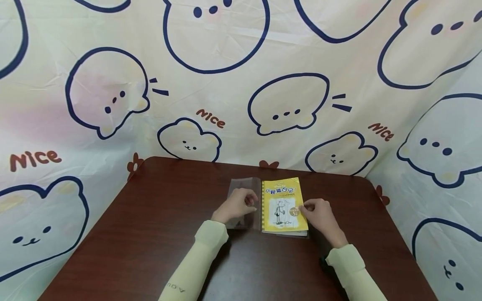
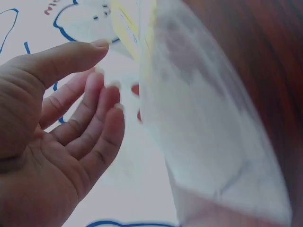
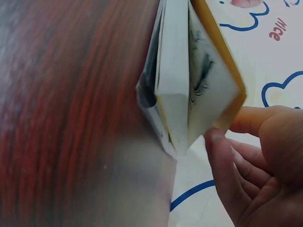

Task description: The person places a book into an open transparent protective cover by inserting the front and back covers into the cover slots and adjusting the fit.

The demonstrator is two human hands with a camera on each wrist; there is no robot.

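Our right grip [image 1: 321, 216] is pinching the yellow rectangular paperback [image 1: 280, 194] by its cover edge [image 1: 300, 195] on the brown tabletop [image 1: 150, 234]; our left grip [image 1: 238, 204] is hovering empty. We're judging it light, bendable, best edge-held.

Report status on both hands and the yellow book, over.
Right hand pinching yellow book, front cover partly raised. Left hand holding nothing, over clear plastic sheet. No obstruction seen at the book.

Bear-print backdrop [image 1: 233, 92], dark wooden table [image 1: 260, 267]
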